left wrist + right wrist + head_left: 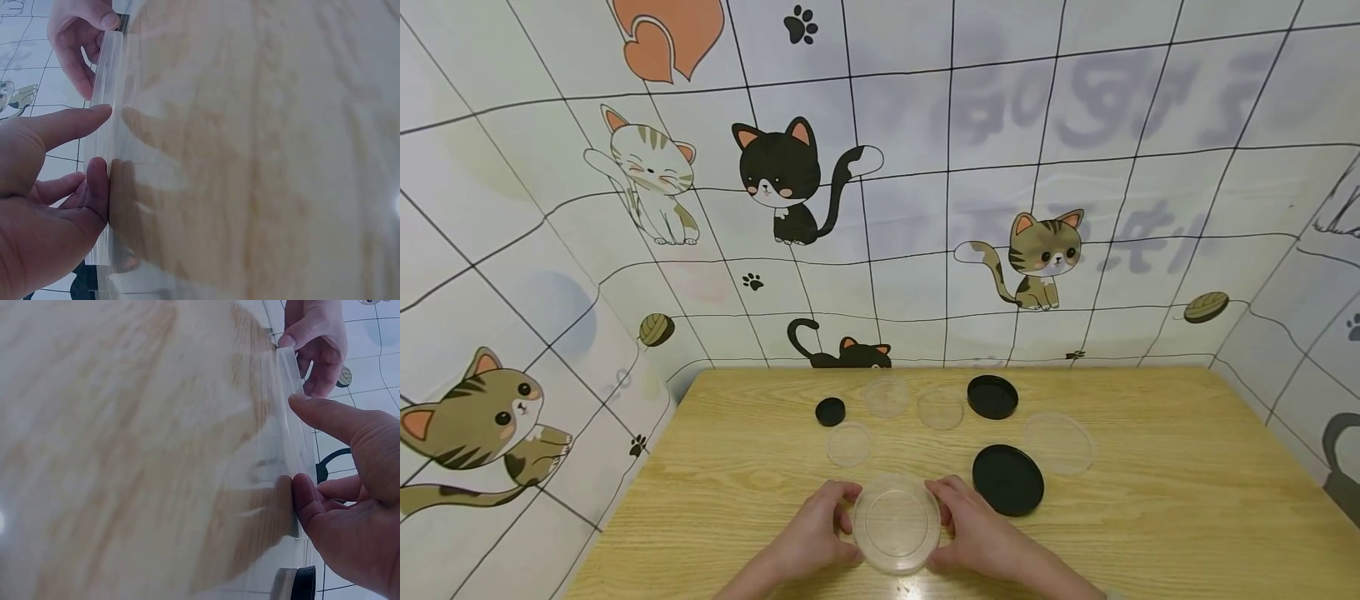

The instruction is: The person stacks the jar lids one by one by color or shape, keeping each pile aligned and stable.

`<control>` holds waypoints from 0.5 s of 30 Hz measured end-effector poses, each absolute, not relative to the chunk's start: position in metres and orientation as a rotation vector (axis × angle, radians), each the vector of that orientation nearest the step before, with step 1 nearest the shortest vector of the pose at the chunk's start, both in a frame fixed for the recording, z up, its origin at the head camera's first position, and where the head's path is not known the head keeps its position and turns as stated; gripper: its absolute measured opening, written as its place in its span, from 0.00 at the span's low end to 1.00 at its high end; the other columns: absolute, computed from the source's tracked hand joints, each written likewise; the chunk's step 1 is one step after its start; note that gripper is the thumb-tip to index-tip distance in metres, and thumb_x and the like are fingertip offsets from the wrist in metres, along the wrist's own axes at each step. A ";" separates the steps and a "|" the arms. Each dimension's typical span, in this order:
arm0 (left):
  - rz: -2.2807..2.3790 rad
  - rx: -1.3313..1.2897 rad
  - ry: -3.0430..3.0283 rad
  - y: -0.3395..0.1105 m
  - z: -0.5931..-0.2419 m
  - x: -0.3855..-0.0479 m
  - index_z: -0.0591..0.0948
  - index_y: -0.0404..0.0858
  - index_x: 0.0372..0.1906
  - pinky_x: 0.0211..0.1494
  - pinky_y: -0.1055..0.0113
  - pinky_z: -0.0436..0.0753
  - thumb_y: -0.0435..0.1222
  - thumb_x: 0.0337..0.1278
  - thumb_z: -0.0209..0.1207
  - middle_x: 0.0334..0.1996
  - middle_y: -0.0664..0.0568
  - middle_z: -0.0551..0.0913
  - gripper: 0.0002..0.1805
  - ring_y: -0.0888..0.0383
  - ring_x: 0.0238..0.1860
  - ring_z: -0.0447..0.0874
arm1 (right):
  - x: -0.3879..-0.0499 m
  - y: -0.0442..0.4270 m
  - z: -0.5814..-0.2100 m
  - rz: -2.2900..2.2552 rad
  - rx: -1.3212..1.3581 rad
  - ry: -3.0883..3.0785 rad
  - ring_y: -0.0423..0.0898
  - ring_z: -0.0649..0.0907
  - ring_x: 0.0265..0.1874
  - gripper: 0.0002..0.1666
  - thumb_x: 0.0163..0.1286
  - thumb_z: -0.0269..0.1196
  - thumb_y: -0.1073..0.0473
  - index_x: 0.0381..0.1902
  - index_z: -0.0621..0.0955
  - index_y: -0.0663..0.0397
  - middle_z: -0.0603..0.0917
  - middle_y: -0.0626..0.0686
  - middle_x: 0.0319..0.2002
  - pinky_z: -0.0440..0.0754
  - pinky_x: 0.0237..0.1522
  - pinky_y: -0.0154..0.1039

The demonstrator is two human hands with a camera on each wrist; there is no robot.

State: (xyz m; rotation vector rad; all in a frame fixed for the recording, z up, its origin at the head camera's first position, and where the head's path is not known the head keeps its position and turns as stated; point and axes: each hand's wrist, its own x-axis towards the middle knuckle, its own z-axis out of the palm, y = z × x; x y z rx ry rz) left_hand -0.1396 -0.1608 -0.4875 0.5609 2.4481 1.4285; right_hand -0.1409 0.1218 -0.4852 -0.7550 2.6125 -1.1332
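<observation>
Fingers of both hands are bent against the rim of a clear round dish (897, 525), gripping it from opposite sides: the left hand (816, 529) has its left edge, the right hand (977, 533) its right. Each thumb sits toward the near side, each index finger toward the far side. They hold the dish at the near middle of the wood-grained worktop (700, 517); it seems to rest flat there, though the see-through rim makes that hard to swear to from here.

Just beyond the right hand lies a large black lid (1007, 480), and farther off to its right a large clear disc (1060, 443), faint against the wood. Toward the far edge, from right to left, I see a medium black lid (992, 397), a rimmed clear disc (941, 408), a second clear disc (886, 396) and a small black lid (831, 412). Nearer than those last two is a small clear disc (848, 443). Behind everything hangs a wall covering (910, 208) printed with cats, paw marks and grid lines.
</observation>
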 end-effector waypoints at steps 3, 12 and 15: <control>1.416 0.563 2.465 -0.160 -0.489 -0.140 0.72 0.25 0.63 0.40 0.71 0.75 0.23 0.36 0.78 0.52 0.45 0.75 0.41 0.61 0.37 0.75 | -0.142 0.123 -0.485 -1.125 -0.746 2.604 0.36 0.72 0.34 0.50 0.47 0.78 0.60 0.68 0.72 0.70 0.70 0.45 0.41 0.73 0.36 0.32; 1.418 0.559 2.455 -0.160 -0.490 -0.139 0.70 0.24 0.66 0.38 0.72 0.75 0.24 0.38 0.78 0.52 0.46 0.73 0.44 0.61 0.38 0.75 | -0.143 0.124 -0.486 -1.135 -0.763 2.593 0.35 0.72 0.32 0.51 0.48 0.81 0.60 0.67 0.71 0.72 0.71 0.46 0.40 0.74 0.35 0.32; 1.435 0.556 2.438 -0.163 -0.489 -0.139 0.69 0.25 0.68 0.38 0.72 0.76 0.23 0.38 0.77 0.55 0.45 0.73 0.46 0.60 0.39 0.75 | -0.143 0.124 -0.484 -1.154 -0.779 2.602 0.35 0.73 0.32 0.51 0.47 0.81 0.61 0.67 0.71 0.73 0.72 0.46 0.42 0.75 0.35 0.31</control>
